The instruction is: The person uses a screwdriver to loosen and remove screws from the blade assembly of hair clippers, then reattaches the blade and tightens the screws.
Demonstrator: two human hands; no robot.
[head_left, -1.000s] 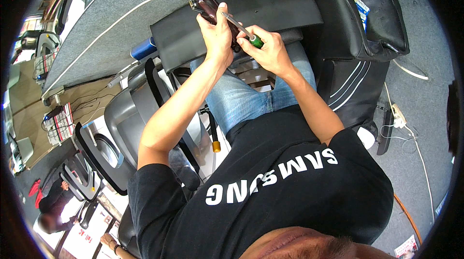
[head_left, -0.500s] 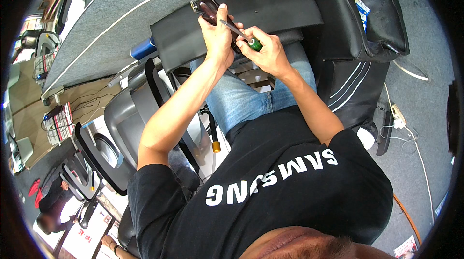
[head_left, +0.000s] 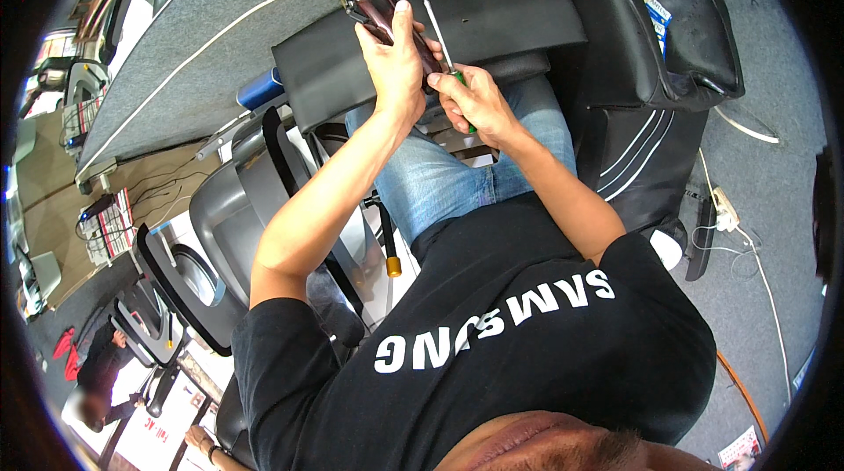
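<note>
My left hand (head_left: 396, 71) is closed round a dark maroon hair clipper (head_left: 374, 10), whose metal blade head points to the upper left. My right hand (head_left: 479, 102) grips a screwdriver (head_left: 440, 36) by its green handle, with the thin metal shaft angled upward beside the clipper. The right thumb is at the clipper's lower end; whether it touches it, I cannot tell. Both hands are over my jean-covered lap, in front of a black padded bench (head_left: 501, 5).
A black chair (head_left: 642, 146) stands at my right, with a white power strip (head_left: 725, 212) and cables beyond. Grey chairs (head_left: 229, 216) and a blue box (head_left: 257, 89) are at my left. Another person (head_left: 97, 383) is at the lower left, and someone's forearm (head_left: 207, 449) shows below.
The screwdriver has swung from lying across the clipper to pointing upward beside it, and my right fingers have shifted lower on its handle. The clipper's head has risen slightly.
</note>
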